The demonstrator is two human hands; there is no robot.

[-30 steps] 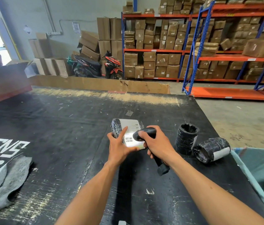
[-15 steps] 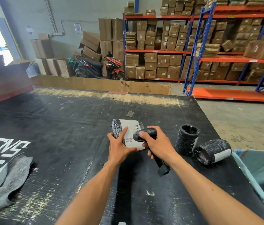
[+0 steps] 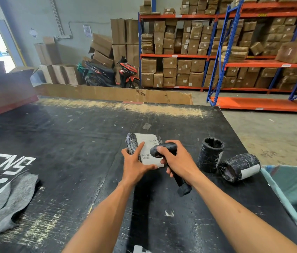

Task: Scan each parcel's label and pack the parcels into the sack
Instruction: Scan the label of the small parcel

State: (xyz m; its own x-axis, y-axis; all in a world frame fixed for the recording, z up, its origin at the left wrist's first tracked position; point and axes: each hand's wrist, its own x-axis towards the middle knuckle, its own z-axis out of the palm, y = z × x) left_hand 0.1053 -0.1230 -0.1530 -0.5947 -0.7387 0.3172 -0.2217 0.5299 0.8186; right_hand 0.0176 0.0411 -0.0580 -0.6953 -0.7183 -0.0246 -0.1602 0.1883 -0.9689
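A black-wrapped parcel (image 3: 148,143) with a white barcode label lies on the black table (image 3: 71,143). My left hand (image 3: 135,165) grips its near left side, thumb and forefinger on the label. My right hand (image 3: 178,161) is closed around a black handheld scanner (image 3: 164,148), whose head points at the label from close by. Two more black-wrapped parcels stand to the right: an upright roll (image 3: 210,154) and a roll lying on its side (image 3: 239,167) with a white label. A teal sack (image 3: 293,189) hangs open at the table's right edge.
A grey cloth (image 3: 7,203) lies at the table's left front by white lettering. Cardboard sheets line the table's far edge. Beyond stand orange-and-blue racks (image 3: 235,64) full of boxes, stacked cartons and a parked scooter (image 3: 107,73).
Both hands, the parcel and the scanner stay almost still. Only the view has shifted slightly.
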